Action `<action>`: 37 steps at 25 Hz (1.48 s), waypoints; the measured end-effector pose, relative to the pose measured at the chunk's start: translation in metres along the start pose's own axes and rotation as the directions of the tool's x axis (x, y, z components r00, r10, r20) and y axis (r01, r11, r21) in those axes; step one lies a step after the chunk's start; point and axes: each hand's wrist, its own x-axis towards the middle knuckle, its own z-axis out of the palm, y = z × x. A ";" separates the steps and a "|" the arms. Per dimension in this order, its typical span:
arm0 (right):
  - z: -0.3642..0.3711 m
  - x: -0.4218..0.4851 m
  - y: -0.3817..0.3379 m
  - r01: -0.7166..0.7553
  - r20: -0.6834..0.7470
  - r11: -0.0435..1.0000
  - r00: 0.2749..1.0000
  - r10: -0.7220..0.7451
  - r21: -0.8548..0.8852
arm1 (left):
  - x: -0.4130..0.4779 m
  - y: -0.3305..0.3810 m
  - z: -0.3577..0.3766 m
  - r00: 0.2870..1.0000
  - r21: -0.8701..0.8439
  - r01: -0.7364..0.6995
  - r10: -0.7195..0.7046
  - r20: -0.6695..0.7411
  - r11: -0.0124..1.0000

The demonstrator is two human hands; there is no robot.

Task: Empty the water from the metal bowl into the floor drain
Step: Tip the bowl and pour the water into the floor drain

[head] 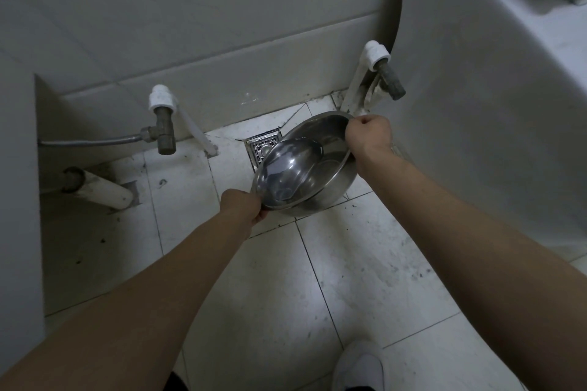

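A round metal bowl hangs low over the tiled floor, tilted down toward its left side. Water pools in that lower left part of the bowl. My left hand grips the near-left rim. My right hand is closed on the far-right rim. The square metal floor drain lies just beyond the bowl's left edge, partly hidden by the bowl.
A white basin rises at the right. Two wall valves on white pipes stick out above the floor. A white pipe lies at the left. My white shoe stands on the tiles.
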 end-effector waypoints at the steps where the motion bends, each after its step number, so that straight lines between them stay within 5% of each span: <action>1: 0.000 0.000 0.000 0.003 -0.004 1.000 1.000 -0.003 -0.008 | 0.000 0.000 0.000 1.000 0.006 0.006 -0.006 -0.005 1.000; 37: -0.005 -0.012 -0.011 0.005 0.022 1.000 1.000 -0.005 0.013 | -0.004 0.001 -0.002 1.000 0.009 0.005 -0.005 -0.001 1.000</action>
